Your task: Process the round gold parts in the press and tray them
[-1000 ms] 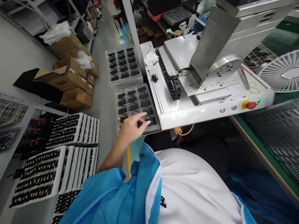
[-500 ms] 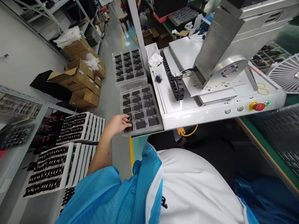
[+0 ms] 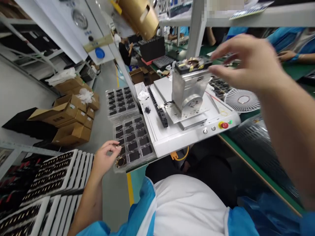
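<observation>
Left hand resting at the near corner of the clear compartment tray, fingers loosely curled, tips just beside a brass-coloured ring part lying in the corner pocket. No firm grip on the ring evident; touching or merely adjacent, cannot tell. Remaining pockets filled with dark square parts.

Right hand raised at the black fixture atop the metal bracket of the white machine, fingers pinched toward the fixture's edge. Blurred; whether anything is actually held between the fingertips cannot be told. A ring-like part visible seated on the fixture.

Second tray further back, against the machine's side. Red stop button on the machine's front panel. White racks of small parts low on the left, cardboard boxes on the floor beyond. Other people's sleeves visible at the far table, top right.

Risks, as judged: near tray overhanging the table edge, so downward pressure from the left hand likely to tip it and spill parts. Attention split between two hands well apart; ring liable to slip from a loose pick-up. Right-hand fingers close to the fixture: misseating of the part possible, pinching if the machine moves.
</observation>
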Motion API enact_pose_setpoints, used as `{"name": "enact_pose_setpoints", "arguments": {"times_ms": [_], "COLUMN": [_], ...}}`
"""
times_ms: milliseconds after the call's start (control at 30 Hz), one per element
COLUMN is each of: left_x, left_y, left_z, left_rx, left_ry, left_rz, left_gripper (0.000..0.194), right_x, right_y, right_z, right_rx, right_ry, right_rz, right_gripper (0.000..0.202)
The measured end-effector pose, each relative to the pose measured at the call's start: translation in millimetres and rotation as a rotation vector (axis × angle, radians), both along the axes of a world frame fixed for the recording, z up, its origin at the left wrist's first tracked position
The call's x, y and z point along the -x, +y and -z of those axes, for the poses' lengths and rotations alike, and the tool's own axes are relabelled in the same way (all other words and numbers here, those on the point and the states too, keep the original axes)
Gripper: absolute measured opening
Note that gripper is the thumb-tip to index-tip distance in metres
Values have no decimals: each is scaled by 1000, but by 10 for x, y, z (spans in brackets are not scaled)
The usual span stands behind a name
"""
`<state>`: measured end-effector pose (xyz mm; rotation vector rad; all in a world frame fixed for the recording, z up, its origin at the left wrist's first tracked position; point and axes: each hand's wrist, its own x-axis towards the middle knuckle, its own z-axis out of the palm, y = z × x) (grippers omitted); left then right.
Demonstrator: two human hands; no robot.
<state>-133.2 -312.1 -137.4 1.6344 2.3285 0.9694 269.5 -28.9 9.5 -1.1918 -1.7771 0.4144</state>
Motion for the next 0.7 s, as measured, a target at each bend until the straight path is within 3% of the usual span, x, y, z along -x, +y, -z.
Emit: {"name": "enact_pose_setpoints", "arguments": {"times_ms": [67, 133, 233, 333, 467, 567, 700], "left_x": [-14, -47, -177, -419, -846, -1194, -1653], "left_y": [1, 28, 174, 485, 1136, 1760, 2603], "left_z": [-24, -58, -189, -460, -967, -1352, -1745], "left_rx": [-110, -199, -284, -328, -447, -483, -347], "left_ry": [-16, -65, -142, -140, -23, 96, 265], "left_rz": [20, 54, 130, 245, 450, 557, 548], "left_gripper": [41, 38, 32, 30, 30, 32, 36], "right_x": [190, 354, 482, 495, 407, 245, -93], "right_y": [177, 365, 600, 732, 730, 611, 292], "right_z": [-199, -323, -406, -416, -355, -258, -74], "right_rx": [-98, -101, -13, 27, -38, -91, -100], "right_ry": [-280, -434, -514, -496, -121, 192, 306], "right_rz": [-226, -332, -412, -506, -528, -501, -501], "right_gripper": [30, 35, 30, 26, 21, 32, 40]}}
